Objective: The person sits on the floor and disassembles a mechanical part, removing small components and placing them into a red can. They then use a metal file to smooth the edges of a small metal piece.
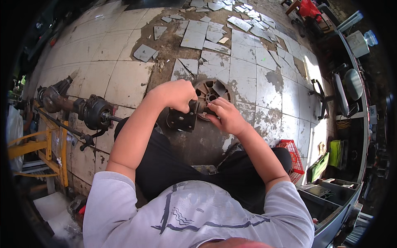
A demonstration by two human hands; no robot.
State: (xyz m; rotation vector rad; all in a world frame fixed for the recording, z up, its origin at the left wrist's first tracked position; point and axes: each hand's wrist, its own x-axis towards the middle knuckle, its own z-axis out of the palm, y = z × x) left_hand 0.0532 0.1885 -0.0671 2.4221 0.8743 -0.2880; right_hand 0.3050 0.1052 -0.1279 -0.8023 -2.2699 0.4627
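Between my knees is a dark metal bracket with bolt holes in its flat plate. A short round metal part sits beside its upper end. My left hand is closed over the bracket's top, knuckles up, and hides part of it. From the other side my right hand reaches in, fingers bent onto the round part and thumb below. Just beyond the hands a round, rusty flywheel-like disc with a toothed edge and openings lies on the floor. Whether bracket and round part are joined, I cannot tell.
A rusty axle assembly with a drum lies at left, near a yellow metal frame. Broken tiles litter the far floor. At right are a red plastic basket, an office chair and an open metal drawer.
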